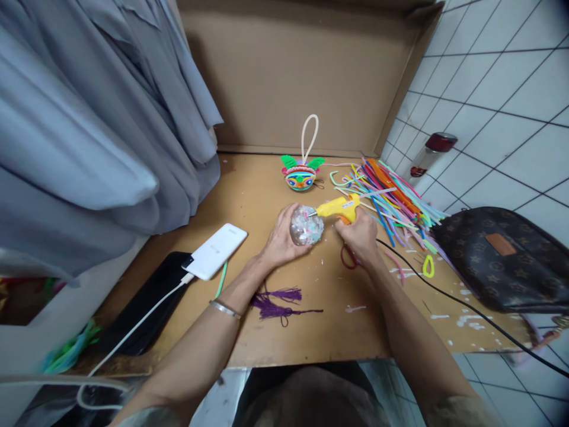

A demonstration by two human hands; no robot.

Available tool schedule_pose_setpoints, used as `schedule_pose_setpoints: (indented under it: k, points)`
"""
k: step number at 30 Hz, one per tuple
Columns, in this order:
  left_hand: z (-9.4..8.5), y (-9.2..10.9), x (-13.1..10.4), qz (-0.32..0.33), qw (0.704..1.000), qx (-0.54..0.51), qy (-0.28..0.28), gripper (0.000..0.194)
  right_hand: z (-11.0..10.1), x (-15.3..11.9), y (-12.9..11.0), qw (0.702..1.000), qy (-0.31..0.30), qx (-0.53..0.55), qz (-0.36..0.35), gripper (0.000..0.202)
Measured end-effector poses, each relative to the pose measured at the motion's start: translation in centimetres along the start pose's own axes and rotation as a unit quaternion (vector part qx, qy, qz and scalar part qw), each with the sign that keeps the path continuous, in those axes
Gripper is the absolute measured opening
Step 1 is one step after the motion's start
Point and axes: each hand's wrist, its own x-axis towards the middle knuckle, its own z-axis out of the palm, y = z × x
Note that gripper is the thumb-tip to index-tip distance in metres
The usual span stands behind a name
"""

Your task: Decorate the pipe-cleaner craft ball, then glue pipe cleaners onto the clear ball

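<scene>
My left hand is wrapped around a clear round ball with pale, colourful bits in it. In my right hand is a yellow hot glue gun, its metal nozzle touching or just over the ball's upper side. Red-handled scissors lie partly under the right hand. Behind the ball sits a colourful animal-face ornament with green ears and a white loop. Purple tassels rest on the table between my forearms.
Many coloured pipe cleaners are piled at the right, beside a brown patterned bag and a bottle. A black cord trails right. A white power bank and black tablet-like slab lie left, near a grey curtain.
</scene>
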Motion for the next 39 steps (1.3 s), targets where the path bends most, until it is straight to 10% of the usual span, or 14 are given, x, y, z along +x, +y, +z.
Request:
schedule_pose_setpoints:
  k: [39]
  points:
    - [0.01,0.44,0.21,0.029,0.999,-0.001,-0.016,0.095,0.62,0.20,0.69,0.998,0.054,0.031,0.005,0.038]
